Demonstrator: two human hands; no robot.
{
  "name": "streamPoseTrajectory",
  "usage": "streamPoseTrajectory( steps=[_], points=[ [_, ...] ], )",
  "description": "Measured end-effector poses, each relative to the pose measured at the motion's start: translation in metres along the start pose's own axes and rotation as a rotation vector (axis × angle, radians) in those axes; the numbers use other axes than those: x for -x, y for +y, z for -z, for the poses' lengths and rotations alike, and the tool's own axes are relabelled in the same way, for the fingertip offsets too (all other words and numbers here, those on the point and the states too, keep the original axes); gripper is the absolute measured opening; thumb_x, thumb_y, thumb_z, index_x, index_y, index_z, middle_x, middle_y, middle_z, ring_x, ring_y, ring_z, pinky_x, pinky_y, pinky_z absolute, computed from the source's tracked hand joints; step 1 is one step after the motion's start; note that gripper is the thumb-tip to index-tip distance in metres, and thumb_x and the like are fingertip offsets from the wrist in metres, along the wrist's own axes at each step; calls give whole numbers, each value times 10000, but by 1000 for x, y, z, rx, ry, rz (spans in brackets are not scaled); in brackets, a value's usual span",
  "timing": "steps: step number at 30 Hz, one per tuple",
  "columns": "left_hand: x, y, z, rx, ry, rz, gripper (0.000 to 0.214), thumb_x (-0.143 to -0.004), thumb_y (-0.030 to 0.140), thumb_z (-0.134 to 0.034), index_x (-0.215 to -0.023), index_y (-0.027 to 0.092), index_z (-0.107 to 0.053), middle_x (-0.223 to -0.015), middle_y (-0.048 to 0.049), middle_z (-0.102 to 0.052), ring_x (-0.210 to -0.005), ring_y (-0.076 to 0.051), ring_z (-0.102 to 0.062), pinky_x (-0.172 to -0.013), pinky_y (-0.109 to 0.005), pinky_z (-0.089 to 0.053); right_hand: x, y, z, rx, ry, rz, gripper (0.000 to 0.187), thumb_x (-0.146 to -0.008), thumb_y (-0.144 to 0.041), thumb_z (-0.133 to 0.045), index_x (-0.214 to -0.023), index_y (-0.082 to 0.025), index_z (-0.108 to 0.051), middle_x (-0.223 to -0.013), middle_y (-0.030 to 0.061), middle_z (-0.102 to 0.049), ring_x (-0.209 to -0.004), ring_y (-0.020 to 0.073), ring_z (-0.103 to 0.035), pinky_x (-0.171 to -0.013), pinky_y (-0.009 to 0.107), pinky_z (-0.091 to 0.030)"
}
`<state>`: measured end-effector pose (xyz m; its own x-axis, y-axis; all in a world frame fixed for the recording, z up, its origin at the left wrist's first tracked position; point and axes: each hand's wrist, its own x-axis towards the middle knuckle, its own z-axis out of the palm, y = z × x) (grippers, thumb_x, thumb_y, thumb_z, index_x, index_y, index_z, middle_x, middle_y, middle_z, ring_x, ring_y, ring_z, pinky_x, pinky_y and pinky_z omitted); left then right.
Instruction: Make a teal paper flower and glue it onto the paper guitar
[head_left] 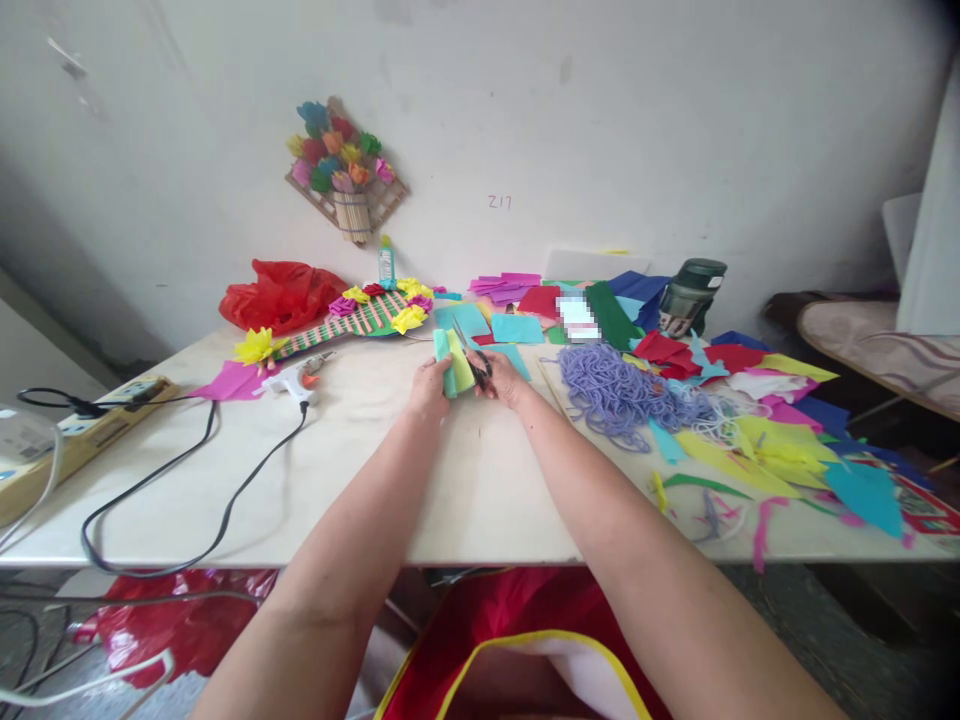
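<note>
Near the middle of the table, my left hand [430,386] grips a folded piece of yellow and mint-green paper [460,368] by its left side. My right hand [504,380] is closed around the dark handles of a pair of scissors [480,368]. The blades point up and away, close against the right side of the yellow paper; whether they bite into it I cannot tell. Beyond my hands lie light-blue paper pieces [517,328]. A guitar-shaped craft piece [360,318] with striped sticks and paper flowers lies behind to the left.
A white glue gun [291,385] with a black cord lies to the left, near a power strip [82,440]. On the right are purple yarn [611,395], coloured paper scraps [780,450] and a dark bottle [691,297]. A red plastic bag [281,296] sits at the back left.
</note>
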<state>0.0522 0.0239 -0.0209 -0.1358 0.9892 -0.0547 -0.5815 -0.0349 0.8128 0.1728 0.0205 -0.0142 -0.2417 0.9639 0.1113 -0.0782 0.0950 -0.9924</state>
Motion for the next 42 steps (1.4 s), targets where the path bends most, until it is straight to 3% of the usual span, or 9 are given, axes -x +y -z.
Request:
streamPoseTrajectory(
  steps=[9, 12, 15, 18, 21, 24, 30, 35, 42],
  points=[
    [-5, 4, 7, 31, 7, -40, 126, -703, 176, -633, -813, 121, -605, -753, -64, -678, -669, -169, -653, -678, -291, -523, 6, -9, 5, -73, -101, 67, 480, -724, -630, -567, -866, -172, -563, -524, -34, -576, -376, 96, -525, -306, 186, -261],
    [-6, 8, 9, 44, -5, -55, 186, -695, 219, -673, -850, 138, -611, -791, -64, -686, -720, -180, -659, -705, -302, -523, 5, -18, 11, 0, 52, 145, 420, -728, -580, -594, -823, -172, -568, -574, -14, -593, -429, 100, -556, -329, 184, -283],
    [-7, 10, 10, 55, 23, -59, 226, -683, 235, -699, -878, 159, -612, -756, -41, -684, -732, -174, -656, -709, -287, -521, 4, -26, 22, 311, 334, 110, 352, -753, -520, -600, -841, -180, -625, -646, 19, -633, -531, 130, -599, -398, 199, -355],
    [-7, 11, 8, 51, 23, -42, 223, -688, 226, -706, -882, 170, -612, -724, -25, -677, -737, -172, -661, -721, -282, -523, 7, -28, 36, 884, 515, 61, 320, -752, -478, -620, -871, -192, -700, -821, 92, -696, -815, 216, -654, -628, 264, -464],
    [-4, 11, 7, 45, -16, -28, 189, -690, 204, -710, -849, 169, -612, -718, -26, -678, -731, -172, -667, -726, -288, -529, 10, -26, 45, 1270, 525, -70, 367, -766, -452, -602, -944, -153, -718, -1004, 183, -679, -976, 290, -629, -773, 341, -461],
    [-3, 10, 7, 42, -50, -22, 167, -678, 182, -718, -798, 153, -605, -685, -28, -673, -698, -167, -665, -713, -288, -537, 11, -22, 48, 1378, 502, -189, 416, -762, -406, -600, -1025, -99, -697, -1093, 230, -635, -1000, 308, -621, -788, 356, -467],
    [-5, 8, 9, 31, -82, -44, 184, -640, 164, -742, -767, 133, -613, -680, -43, -675, -681, -175, -667, -704, -299, -539, 10, -20, 54, 1312, 422, -288, 372, -691, -297, -633, -1028, -154, -697, -1131, 171, -631, -1016, 297, -612, -794, 348, -479],
    [-6, 8, 10, 10, -68, -72, 254, -595, 203, -778, -777, 137, -612, -673, -36, -667, -705, -185, -665, -689, -299, -526, 13, -26, 47, 1234, 463, -91, 349, -724, -215, -549, -1043, -204, -690, -1204, 123, -599, -1074, 267, -570, -849, 347, -449],
    [-5, 4, 9, -50, -64, -122, 432, -473, 325, -830, -788, 142, -598, -653, -7, -641, -605, -151, -617, -619, -278, -490, 10, -26, 9, 434, 170, 42, 315, -769, -221, -402, -880, -149, -688, -756, 22, -678, -584, 107, -580, -617, 224, -440]
  ],
)
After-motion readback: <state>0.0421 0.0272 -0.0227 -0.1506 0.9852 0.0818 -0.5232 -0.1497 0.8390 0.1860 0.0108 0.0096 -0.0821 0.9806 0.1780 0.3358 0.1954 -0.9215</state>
